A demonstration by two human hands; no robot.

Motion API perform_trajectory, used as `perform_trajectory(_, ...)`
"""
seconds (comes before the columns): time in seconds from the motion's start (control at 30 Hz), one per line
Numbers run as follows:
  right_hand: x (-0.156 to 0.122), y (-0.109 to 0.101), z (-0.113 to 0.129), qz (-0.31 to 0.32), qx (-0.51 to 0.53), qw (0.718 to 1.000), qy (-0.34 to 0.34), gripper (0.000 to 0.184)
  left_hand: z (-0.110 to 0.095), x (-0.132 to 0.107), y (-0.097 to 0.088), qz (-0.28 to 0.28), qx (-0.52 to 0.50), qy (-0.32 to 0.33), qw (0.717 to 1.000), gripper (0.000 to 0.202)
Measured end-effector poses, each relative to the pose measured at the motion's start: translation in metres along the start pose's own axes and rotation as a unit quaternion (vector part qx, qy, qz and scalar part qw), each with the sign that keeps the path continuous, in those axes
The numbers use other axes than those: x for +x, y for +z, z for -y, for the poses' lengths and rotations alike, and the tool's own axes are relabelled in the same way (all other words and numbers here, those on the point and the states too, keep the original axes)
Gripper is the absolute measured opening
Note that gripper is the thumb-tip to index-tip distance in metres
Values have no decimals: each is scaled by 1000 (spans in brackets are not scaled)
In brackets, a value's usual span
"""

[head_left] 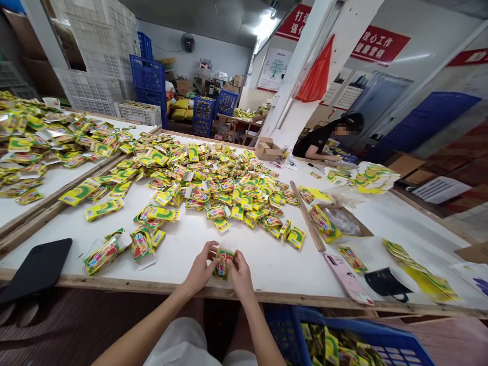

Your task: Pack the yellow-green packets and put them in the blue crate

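Near the front edge of the white table (179, 264), my left hand (203, 265) and my right hand (239, 273) grip a small yellow and green printed box (223, 265) between them. Its patterned face is turned up toward me, with a pale flap at the top edge. The fingers of both hands curl around its sides. Beyond my hands spreads a big heap of similar small boxes (213, 188). To the left lie several loose ones, among them a box with a white flap (142, 244).
A wooden strip (307, 216) divides the table on the right. Past it lie a pink phone (348, 279), a dark mug (387, 283) and an open carton (343, 221). A blue crate (354, 330) of boxes stands below. A black stool (38, 267) is at left; a person (324, 140) sits across.
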State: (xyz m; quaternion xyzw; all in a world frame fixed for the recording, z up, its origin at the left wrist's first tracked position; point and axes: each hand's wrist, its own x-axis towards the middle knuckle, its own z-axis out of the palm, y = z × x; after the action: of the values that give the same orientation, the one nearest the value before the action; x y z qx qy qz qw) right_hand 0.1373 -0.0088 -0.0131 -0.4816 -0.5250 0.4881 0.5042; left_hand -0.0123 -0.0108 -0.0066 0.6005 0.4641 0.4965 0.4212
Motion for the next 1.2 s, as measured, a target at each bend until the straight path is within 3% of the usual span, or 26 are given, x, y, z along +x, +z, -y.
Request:
perform_trajectory(0.13, -5, -8, -5, -58, 9, 998, -11, 41, 2, 3, -2, 69, -54, -30, 996, 37)
perform_trajectory(0.33, 5, -16, -1, 8, -65, 998, -20, 23, 6, 6, -8, 101, -44, -41, 993, 25)
perform_trajectory(0.47, 14, -12, 2, -2, -102, 994, -46, 22, 10, 12, -7, 73, -106, -41, 991, 18)
perform_trajectory(0.6, 13, -10, 4, -16, -79, 995, -52, 25, 10, 16, -2, 51, -188, -33, 980, 32)
perform_trajectory(0.73, 7, -11, 12, 22, -118, 991, -62, 21, 4, 14, -1, 50, -103, -11, 993, 16)
perform_trajectory(0.83, 4, -10, 17, 22, -130, 988, -75, 22, -1, 9, 0, 19, -63, -5, 998, 15)
perform_trajectory(1.2, 9, -4, 22, -15, -137, 990, -32, 23, 0, 14, 9, -32, -113, -87, 989, 22)
